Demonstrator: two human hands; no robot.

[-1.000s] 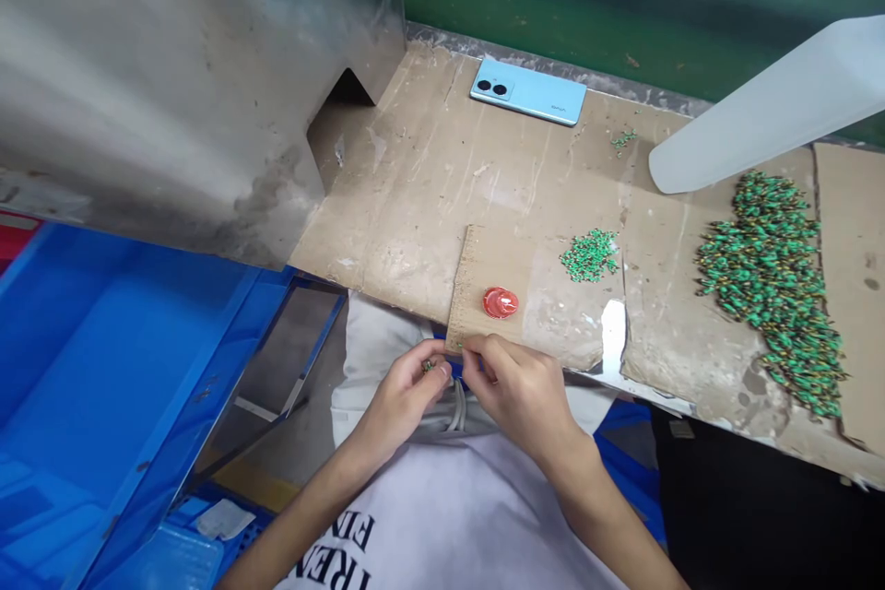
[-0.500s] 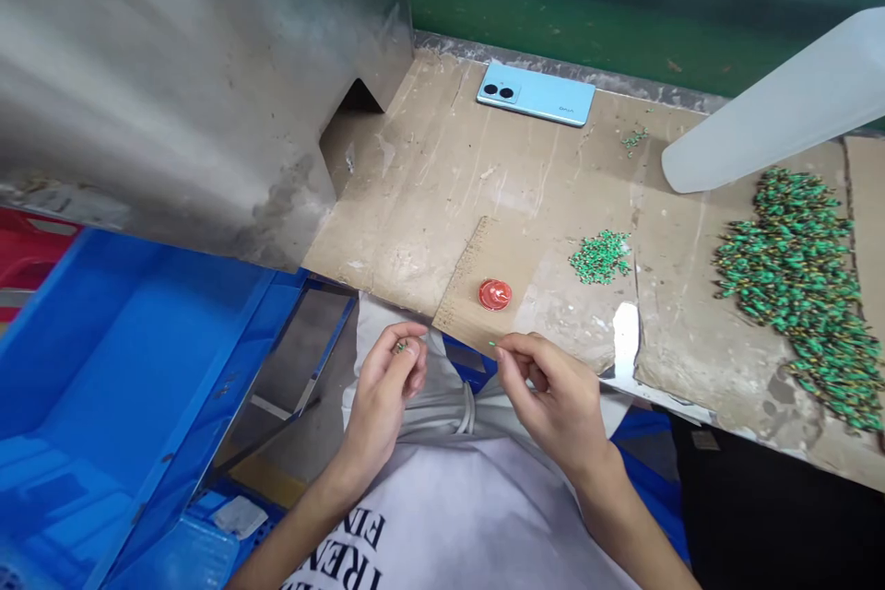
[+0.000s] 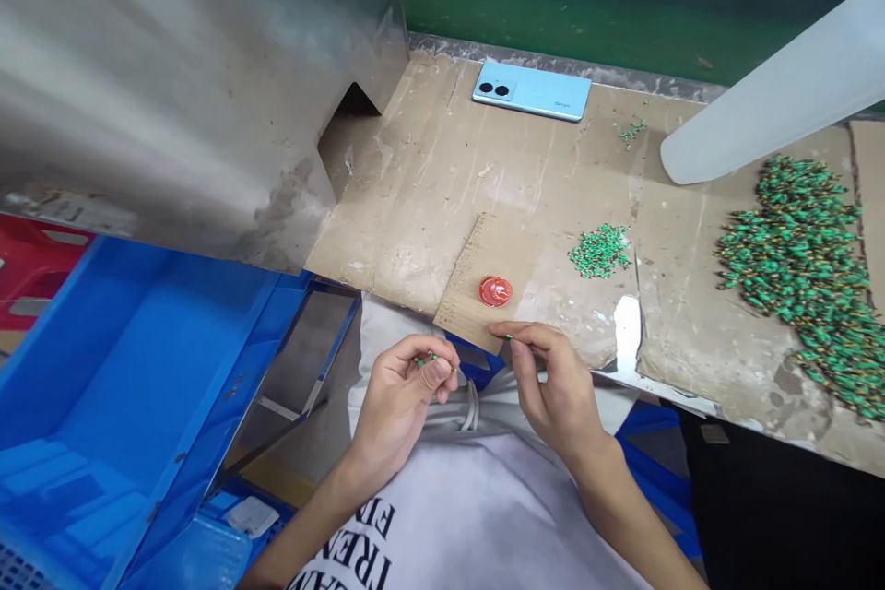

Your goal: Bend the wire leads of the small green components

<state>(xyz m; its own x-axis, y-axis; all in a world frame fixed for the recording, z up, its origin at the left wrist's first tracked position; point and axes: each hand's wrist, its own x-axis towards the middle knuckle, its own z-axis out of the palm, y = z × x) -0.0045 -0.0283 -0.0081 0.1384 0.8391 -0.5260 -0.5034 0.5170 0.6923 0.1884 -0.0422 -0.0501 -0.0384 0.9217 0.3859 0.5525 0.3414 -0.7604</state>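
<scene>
My left hand (image 3: 407, 392) is closed, with small green pieces (image 3: 430, 358) pinched between thumb and fingers, just in front of the table edge. To its right, my right hand (image 3: 557, 383) pinches one tiny green piece (image 3: 510, 337) between thumb and index finger, near the front of a cardboard strip (image 3: 462, 302). The two hands are apart. On that strip sits a small round red container (image 3: 495, 291). A small pile of green pieces (image 3: 600, 251) lies to the right of it, and a much larger pile of green and dark pieces (image 3: 795, 249) is farther right.
A light blue phone (image 3: 532, 92) lies at the back of the cardboard-covered table (image 3: 415, 194). A white cylinder (image 3: 767, 97) leans in from the right. Left of the table stand a metal housing (image 3: 207, 92) and a blue crate (image 3: 138, 369).
My left hand has moved right and slightly toward my body, and its green pieces show more. My right index finger has straightened forward over the small piece. The view has shifted slightly.
</scene>
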